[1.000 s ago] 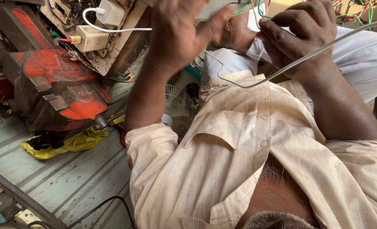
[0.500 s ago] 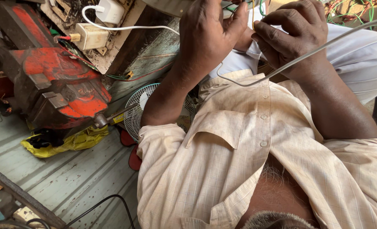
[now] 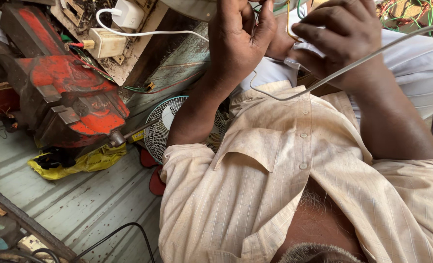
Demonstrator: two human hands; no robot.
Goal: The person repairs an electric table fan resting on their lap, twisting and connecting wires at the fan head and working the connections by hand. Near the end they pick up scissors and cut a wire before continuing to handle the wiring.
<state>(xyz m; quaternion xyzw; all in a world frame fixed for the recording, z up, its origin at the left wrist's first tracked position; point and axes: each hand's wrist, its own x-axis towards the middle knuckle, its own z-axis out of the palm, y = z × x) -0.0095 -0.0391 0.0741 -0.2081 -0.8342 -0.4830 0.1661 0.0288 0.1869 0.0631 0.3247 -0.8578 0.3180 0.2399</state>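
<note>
Both hands are raised in front of my chest, close together. My left hand point(image 3: 238, 39) is curled closed, and one end of a thin grey cable point(image 3: 275, 96) runs up under its palm. The cable loops down over my cream shirt point(image 3: 275, 185) and passes across my right wrist toward the upper right. My right hand point(image 3: 345, 41) pinches a yellow wire point(image 3: 289, 27) with its fingertips, beside a small white piece. Green wires show just above the fingers. What the wires lead to is cut off by the top edge.
A red bench vise point(image 3: 68, 95) sits at left on a bench. Behind it is a board with a white charger point(image 3: 127, 12) and a plug block point(image 3: 107, 43). A small fan point(image 3: 170, 129) and a yellow bag point(image 3: 80, 163) lie on the grey plank floor. A black cable point(image 3: 124, 229) runs there too.
My left forearm has swung right and up, uncovering the fan on the floor. Both hands have drawn closer together around the wires.
</note>
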